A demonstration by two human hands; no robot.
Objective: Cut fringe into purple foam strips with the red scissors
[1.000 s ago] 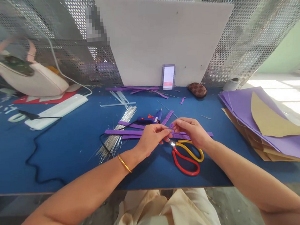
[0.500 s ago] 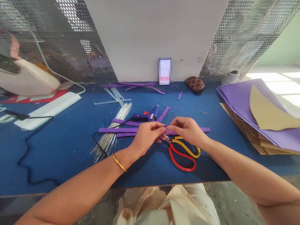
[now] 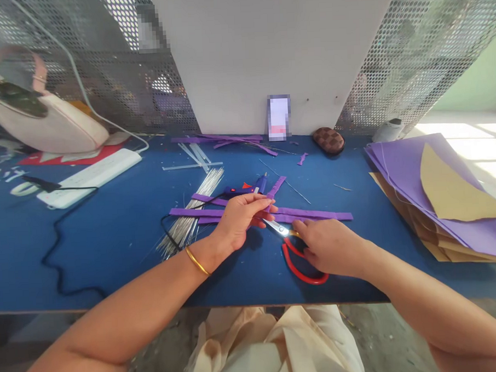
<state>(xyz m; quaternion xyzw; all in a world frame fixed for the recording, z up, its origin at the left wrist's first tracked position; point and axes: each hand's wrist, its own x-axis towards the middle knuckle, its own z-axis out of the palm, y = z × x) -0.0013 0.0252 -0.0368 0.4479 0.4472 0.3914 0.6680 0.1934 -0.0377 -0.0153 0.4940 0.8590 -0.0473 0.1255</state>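
Observation:
My left hand [image 3: 241, 216] pinches a small purple piece [image 3: 269, 206] between thumb and fingers, above the middle of the blue table. My right hand [image 3: 330, 245] is closed on the yellow handle of the scissors [image 3: 283, 231]; their red handle [image 3: 296, 269] shows below it and the blades point at my left fingers. Long purple strips [image 3: 323, 214] lie behind both hands. A blue glue gun [image 3: 261, 184] rests just beyond my left hand, partly hidden by it. Thin silvery wires [image 3: 188, 224] lie in a bundle to the left, under some strips.
A white power strip [image 3: 89, 179] and a pale handbag [image 3: 60, 123] are at the left. At the back stand a phone [image 3: 278, 118] and a checkered pouch [image 3: 329, 141]. Purple and brown sheets [image 3: 403, 168] are stacked at the right. A black cable [image 3: 57, 243] crosses the left side.
My right hand has left the small purple piece, moved down and right, and taken hold of the scissors. My left hand still pinches the piece. The view has shifted slightly.

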